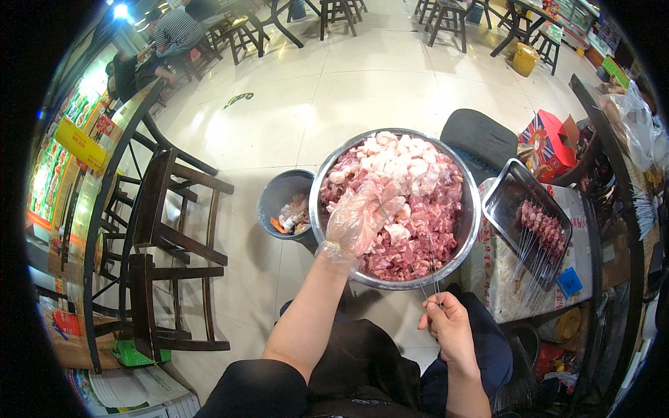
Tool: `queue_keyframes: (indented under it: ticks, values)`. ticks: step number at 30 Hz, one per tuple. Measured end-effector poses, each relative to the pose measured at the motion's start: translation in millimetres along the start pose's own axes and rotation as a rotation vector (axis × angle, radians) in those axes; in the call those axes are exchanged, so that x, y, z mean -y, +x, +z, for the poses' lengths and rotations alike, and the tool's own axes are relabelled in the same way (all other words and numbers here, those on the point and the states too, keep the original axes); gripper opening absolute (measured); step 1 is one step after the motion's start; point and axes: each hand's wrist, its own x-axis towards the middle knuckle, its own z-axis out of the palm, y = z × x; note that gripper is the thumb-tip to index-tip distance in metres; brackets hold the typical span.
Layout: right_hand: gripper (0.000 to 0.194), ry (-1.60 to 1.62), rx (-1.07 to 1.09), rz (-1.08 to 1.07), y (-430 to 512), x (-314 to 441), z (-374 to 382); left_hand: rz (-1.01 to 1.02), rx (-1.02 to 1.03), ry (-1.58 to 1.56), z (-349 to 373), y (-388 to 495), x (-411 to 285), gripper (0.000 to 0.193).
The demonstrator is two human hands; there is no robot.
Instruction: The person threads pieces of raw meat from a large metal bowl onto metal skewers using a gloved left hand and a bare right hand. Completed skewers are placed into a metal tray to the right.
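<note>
A large stainless-steel bowl (474, 230) before me is heaped with diced red meat (439, 209) and a mound of pale fat cubes (405, 151). My left hand (358, 217), in a clear plastic glove banded at the wrist, reaches into the bowl and touches the meat. Whether its fingers grip a piece cannot be made out. Low at the bowl's near rim, my bare right hand (444, 321) pinches several thin metal skewers (431, 292). Their shafts point up over the meat.
On a white foam box (481, 282) at right, a metal tray (504, 209) holds several meat skewers (543, 230). A grey bin (269, 193) with scraps stands left of the bowl. Wooden stools (157, 209) line the left; a black chair (478, 133) is behind the bowl. People (177, 31) sit far left.
</note>
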Motion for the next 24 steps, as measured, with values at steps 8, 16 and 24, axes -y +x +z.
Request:
queue_keyframes:
  ticks: [8, 16, 24]
  values:
    - [0.006, -0.008, -0.043, -0.017, 1.1, -0.8, 3.9, 0.085, 0.039, -0.050, -2.0, 1.4, 6.8, 0.031]
    - [0.007, 0.044, -0.030, -0.026, 1.5, -2.4, 5.2, 0.030, -0.021, -0.009, 0.5, -0.5, 6.1, 0.030]
    - [0.008, 0.040, -0.015, -0.013, 2.7, -2.6, 6.2, 0.029, -0.008, -0.029, -2.6, -0.7, 3.7, 0.025]
